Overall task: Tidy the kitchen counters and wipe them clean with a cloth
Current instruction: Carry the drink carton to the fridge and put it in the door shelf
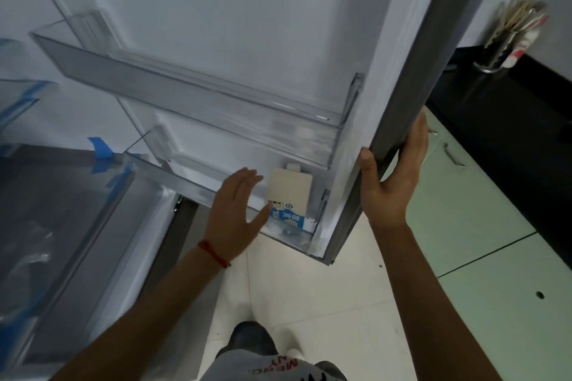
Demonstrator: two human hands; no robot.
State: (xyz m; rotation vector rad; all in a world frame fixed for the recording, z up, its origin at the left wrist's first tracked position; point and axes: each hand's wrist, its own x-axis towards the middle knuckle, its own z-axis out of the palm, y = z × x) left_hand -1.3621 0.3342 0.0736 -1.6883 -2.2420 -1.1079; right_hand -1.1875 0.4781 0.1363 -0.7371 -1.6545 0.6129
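An open fridge door fills the upper middle of the view. A white and blue milk carton stands in the door's lowest clear shelf. My left hand hovers just left of the carton with fingers straight and spread, holding nothing. My right hand grips the door's grey outer edge, thumb on the inner side and fingers wrapped round the outside.
A clear upper door shelf holds nothing. The fridge's drawers with blue tape lie at the left. A black counter with a metal utensil holder runs at the right above pale green cabinets. White floor tiles lie below.
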